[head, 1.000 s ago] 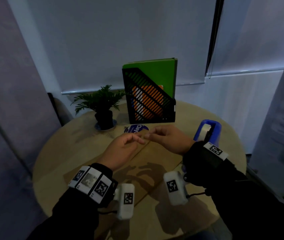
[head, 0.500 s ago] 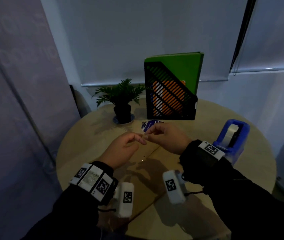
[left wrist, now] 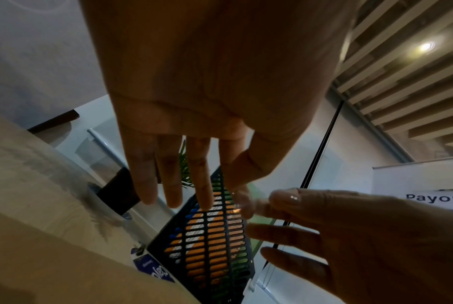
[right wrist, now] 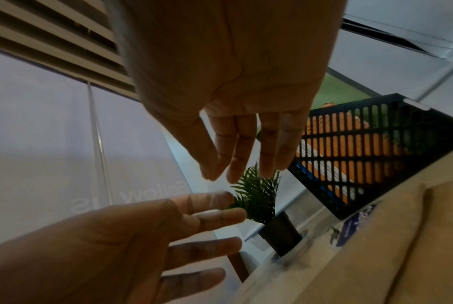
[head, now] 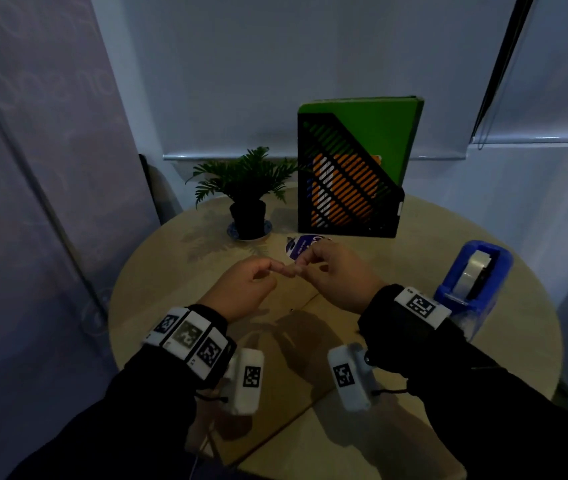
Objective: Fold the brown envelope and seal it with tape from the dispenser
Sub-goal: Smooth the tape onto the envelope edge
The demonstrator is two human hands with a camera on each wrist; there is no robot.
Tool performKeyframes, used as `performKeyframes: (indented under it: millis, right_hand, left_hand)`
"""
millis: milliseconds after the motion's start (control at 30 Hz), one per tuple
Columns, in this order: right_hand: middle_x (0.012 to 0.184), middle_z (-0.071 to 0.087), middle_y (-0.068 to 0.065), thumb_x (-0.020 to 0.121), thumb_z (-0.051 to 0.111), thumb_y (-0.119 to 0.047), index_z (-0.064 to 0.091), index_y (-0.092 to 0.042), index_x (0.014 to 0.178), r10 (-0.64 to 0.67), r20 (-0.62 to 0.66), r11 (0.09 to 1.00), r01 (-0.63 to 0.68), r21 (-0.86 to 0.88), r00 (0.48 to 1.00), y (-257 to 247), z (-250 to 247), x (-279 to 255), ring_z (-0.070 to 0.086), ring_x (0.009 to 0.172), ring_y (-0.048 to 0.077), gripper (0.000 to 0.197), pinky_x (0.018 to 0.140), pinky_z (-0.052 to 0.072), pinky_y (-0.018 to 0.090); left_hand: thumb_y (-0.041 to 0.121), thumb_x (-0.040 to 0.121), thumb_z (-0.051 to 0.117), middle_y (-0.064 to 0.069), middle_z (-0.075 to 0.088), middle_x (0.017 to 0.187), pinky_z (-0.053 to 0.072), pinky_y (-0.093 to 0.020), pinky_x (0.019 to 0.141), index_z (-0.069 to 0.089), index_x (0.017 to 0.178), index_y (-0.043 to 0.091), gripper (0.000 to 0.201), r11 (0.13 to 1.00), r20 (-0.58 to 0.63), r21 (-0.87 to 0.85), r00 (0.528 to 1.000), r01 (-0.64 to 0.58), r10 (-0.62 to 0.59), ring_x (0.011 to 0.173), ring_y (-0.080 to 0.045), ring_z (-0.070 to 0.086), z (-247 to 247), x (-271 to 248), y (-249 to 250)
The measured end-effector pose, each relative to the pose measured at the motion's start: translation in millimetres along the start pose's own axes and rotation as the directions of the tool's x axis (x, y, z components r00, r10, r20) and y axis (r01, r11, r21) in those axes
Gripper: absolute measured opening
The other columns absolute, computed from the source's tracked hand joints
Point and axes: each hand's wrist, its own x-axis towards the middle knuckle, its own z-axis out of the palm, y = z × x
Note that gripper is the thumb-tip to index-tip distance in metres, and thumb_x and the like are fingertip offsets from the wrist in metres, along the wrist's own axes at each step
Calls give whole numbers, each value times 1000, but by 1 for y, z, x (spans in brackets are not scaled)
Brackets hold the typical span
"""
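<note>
The brown envelope (head: 277,396) lies flat on the round table (head: 178,271), under both wrists. Above it my left hand (head: 275,270) and right hand (head: 301,261) meet fingertip to fingertip. A short strip of clear tape (left wrist: 248,202) is stretched between them. My left thumb and forefinger (left wrist: 242,193) pinch one end, and my right thumb and forefinger (left wrist: 282,200) pinch the other. In the right wrist view the tape (right wrist: 215,197) lies faintly across the left fingertips (right wrist: 220,198). The blue tape dispenser (head: 473,282) stands at the right, behind my right wrist.
A small potted plant (head: 246,195) and a black mesh file holder (head: 341,192) with a green folder stand at the back of the table. A blue-and-white label (head: 296,245) lies just beyond my fingers. The table edge curves close on the left.
The head view has swung left, so everything sits further right in the picture. Both hands stay together at the fingertips over the envelope, hardly moved.
</note>
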Motion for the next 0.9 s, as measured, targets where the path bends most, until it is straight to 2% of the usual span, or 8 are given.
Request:
performKeyframes:
  millis: [100, 233, 300, 400, 467, 567, 700, 900]
  right_hand:
    - [86, 57, -10, 95, 54, -24, 57, -21, 84, 57, 0, 993, -57, 99, 998, 6, 0, 0, 52, 85, 6, 13, 69, 41, 18]
    - [69, 53, -11, 95, 55, -29, 56, -26, 68, 210, 72, 961, -219, 166, 975, 19, -2, 4, 48, 66, 4, 27, 64, 37, 22]
    - [73, 57, -3, 93, 57, -28, 57, -19, 65, 309, 124, 925, -328, 191, 943, 29, 1, 8, 52, 69, 11, 29, 69, 42, 25]
    - [108, 67, 5, 88, 60, -32, 67, -21, 72, 426, 194, 857, -463, 227, 884, 41, 10, 14, 60, 103, 23, 20, 95, 49, 42]
    - [114, 65, 10, 85, 64, -29, 68, -14, 84, 476, 215, 819, -519, 247, 853, 41, 14, 15, 58, 108, 27, 16, 98, 48, 46]
    - [96, 60, 13, 86, 65, -24, 55, -11, 71, 508, 219, 802, -550, 231, 833, 43, 17, 20, 57, 94, 25, 23, 77, 47, 35]
    - [70, 41, 5, 89, 62, -19, 40, -14, 60, 547, 234, 788, -589, 178, 804, 45, 22, 27, 45, 73, 22, 37, 56, 35, 26]
    - [63, 38, 3, 90, 59, -19, 63, -1, 76, 553, 282, 815, -579, 13, 784, 50, 28, 38, 36, 55, 14, 23, 49, 28, 23]
  left_hand:
    - [7, 95, 44, -2, 56, 133, 41, -25, 88, 59, 125, 19, 36, 986, 49, 145, 995, 83, -91, 109, -13, 54, -5, 11, -7]
    - [6, 96, 39, -2, 51, 141, 36, -28, 104, 59, 129, 19, 41, 904, 187, 417, 964, 96, -189, 128, -17, 47, -9, 24, -19]
    - [5, 96, 37, -3, 49, 143, 33, -29, 107, 59, 129, 20, 42, 851, 271, 522, 935, 56, -228, 131, -19, 44, -6, 30, -20]
    - [8, 98, 37, -1, 46, 147, 31, -33, 114, 56, 132, 21, 42, 791, 357, 611, 894, -3, -272, 134, -19, 43, 3, 42, -25]
    - [10, 98, 39, 3, 44, 148, 31, -35, 115, 55, 133, 24, 41, 762, 385, 646, 880, -40, -279, 134, -18, 43, 10, 50, -33]
    - [9, 98, 41, 3, 45, 147, 34, -35, 113, 55, 133, 24, 41, 741, 420, 667, 863, -82, -282, 132, -18, 45, 16, 57, -40]
    - [6, 97, 41, 2, 47, 146, 35, -37, 112, 54, 135, 23, 43, 728, 474, 672, 835, -136, -281, 131, -18, 46, 18, 58, -42]
    - [-3, 92, 40, 1, 44, 148, 35, -41, 112, 51, 137, 25, 55, 708, 491, 690, 816, -152, -303, 133, -19, 44, 17, 61, -46]
